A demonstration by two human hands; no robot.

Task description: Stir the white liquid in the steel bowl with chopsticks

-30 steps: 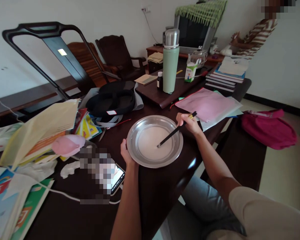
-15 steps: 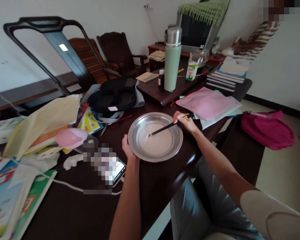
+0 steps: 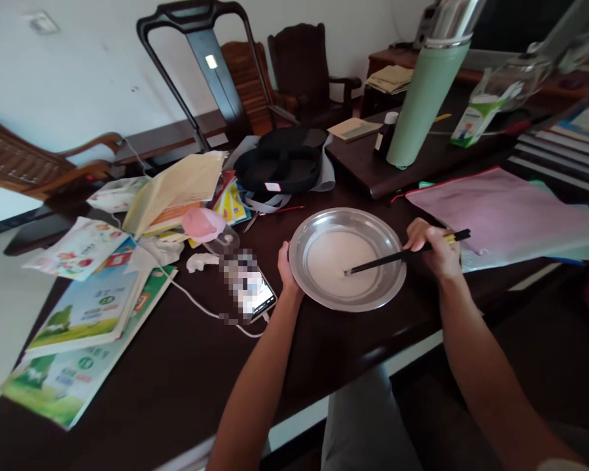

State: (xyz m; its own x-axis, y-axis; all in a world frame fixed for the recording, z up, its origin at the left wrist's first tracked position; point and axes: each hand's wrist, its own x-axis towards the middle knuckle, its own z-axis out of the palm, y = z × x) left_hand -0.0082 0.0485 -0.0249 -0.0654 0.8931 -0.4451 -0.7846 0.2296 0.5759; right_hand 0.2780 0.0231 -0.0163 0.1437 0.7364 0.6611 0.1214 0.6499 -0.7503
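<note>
A round metal plate holding white liquid sits on the dark table. My left hand grips the plate's left rim, thumb over the edge. My right hand is closed round black chopsticks at the plate's right side. Their tips rest in the white liquid near the plate's middle.
A phone with a white cable lies left of the plate. Books and papers cover the table's left. Behind are a black bag, a green thermos, a small carton and a pink folder. Wooden chairs stand by the wall.
The chopstick tips have moved about in the liquid, from centre to left and back toward the middle. My head has turned left and leaned closer. My left hand keeps holding the rim.
</note>
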